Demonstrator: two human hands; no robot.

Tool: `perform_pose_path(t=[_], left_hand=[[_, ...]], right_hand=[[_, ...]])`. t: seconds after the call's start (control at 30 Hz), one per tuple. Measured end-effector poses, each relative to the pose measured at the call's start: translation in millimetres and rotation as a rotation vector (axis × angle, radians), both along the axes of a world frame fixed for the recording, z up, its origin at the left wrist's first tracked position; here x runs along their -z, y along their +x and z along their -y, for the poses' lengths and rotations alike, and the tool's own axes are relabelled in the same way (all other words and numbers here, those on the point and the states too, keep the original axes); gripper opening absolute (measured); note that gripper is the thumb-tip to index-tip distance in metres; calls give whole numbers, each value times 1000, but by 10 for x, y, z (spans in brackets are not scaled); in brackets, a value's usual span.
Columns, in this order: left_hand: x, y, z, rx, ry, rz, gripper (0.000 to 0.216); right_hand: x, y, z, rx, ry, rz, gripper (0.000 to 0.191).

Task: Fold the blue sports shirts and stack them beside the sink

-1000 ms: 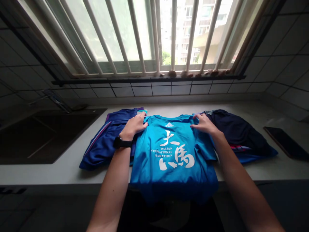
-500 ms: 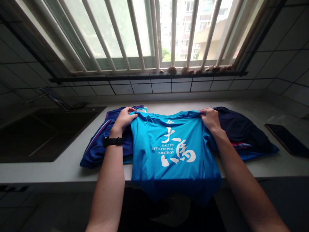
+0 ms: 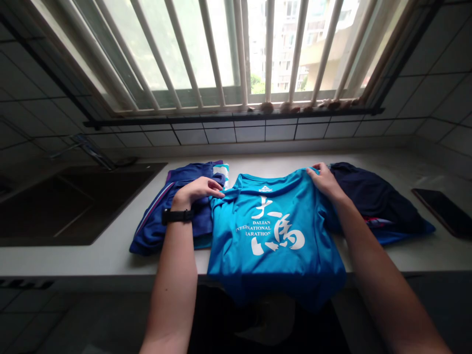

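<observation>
A bright blue T-shirt (image 3: 236, 255) with white lettering lies printed side up on the counter, its collar away from me and its lower part hanging over the front edge. My left hand (image 3: 199, 189), with a black band on the wrist, is closed on the shirt at its left shoulder, thumb and fingers pinching the cloth. At the opposite shoulder my right hand (image 3: 324, 179) also pinches the fabric. Dark blue folded clothes (image 3: 157, 216) lie beside my left hand, and a pile of navy clothing (image 3: 372, 191) sits just past my right hand.
A white counter (image 3: 110, 263) runs below a barred window (image 3: 221, 59). On the left is a dark sink (image 3: 84, 206) with a faucet (image 3: 94, 152) behind it. A dark phone (image 3: 442, 211) lies at the far right. Small round objects (image 3: 267, 107) line the sill.
My left hand has shifted toward me and inward, drawing the shirt's left shoulder down into folds. My right hand keeps its place at the right shoulder. The view has shifted slightly.
</observation>
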State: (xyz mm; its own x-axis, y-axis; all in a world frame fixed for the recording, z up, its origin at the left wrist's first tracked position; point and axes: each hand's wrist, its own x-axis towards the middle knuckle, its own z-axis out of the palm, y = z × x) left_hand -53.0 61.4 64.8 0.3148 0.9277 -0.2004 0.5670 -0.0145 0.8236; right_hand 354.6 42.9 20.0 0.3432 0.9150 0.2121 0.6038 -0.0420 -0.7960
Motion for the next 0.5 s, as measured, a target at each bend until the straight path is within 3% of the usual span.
perform_pose_path(t=[0.13,0.23,0.33,0.5], left_hand=[[28,93,-29,-21,136,94,36],[23,147,-86,-191,293,156,30],[27,151,-181,-419,428,66,23],[19,134,-144,-705,581,-236,6]], right_hand=[[-17,11,65,-385,-114,-278,59],[-12,-27,78,-518,-52,-264,55],[7,-100,65,-363,-28,30,32],[-91,-125,123,-79,-147,489,42]])
